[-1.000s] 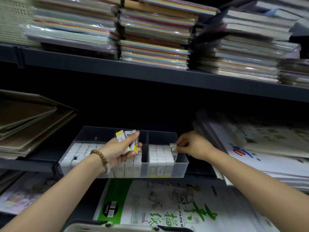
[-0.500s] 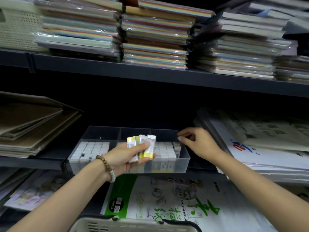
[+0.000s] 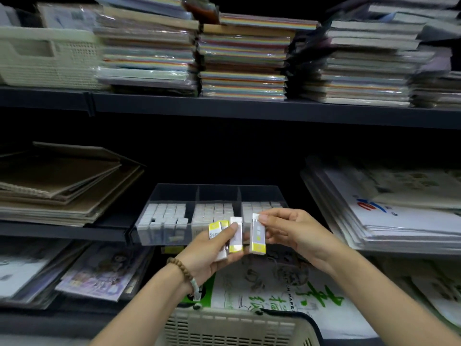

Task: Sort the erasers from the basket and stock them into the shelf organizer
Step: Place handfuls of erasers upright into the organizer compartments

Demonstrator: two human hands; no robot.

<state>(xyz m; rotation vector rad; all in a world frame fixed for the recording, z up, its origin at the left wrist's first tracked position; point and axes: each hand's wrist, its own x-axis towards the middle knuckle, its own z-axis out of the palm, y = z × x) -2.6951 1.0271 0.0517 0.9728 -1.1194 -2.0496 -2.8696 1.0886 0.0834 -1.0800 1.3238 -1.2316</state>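
A clear shelf organizer (image 3: 217, 191) with three compartments sits on the middle shelf, each compartment packed with rows of white erasers (image 3: 164, 216). In front of it my left hand (image 3: 212, 253) grips a small bunch of white-and-yellow sleeved erasers (image 3: 235, 236), thumb across them. My right hand (image 3: 296, 231) pinches one more yellow-and-white eraser (image 3: 258, 236), held upright just right of the bunch. The cream basket (image 3: 237, 325) is at the bottom edge, below my wrists; its inside is hidden.
Brown sketchbooks (image 3: 62, 181) lie left of the organizer, paper packs (image 3: 399, 211) to its right. Stacks of coloured paper (image 3: 242, 61) and a cream basket (image 3: 45, 56) fill the upper shelf. Printed paper pads (image 3: 274, 283) lie on the shelf below.
My right hand came back from the organizer's right compartment and now pinches one eraser beside the bunch. My left hand dropped lower, away from the organizer. The view moved back and up.
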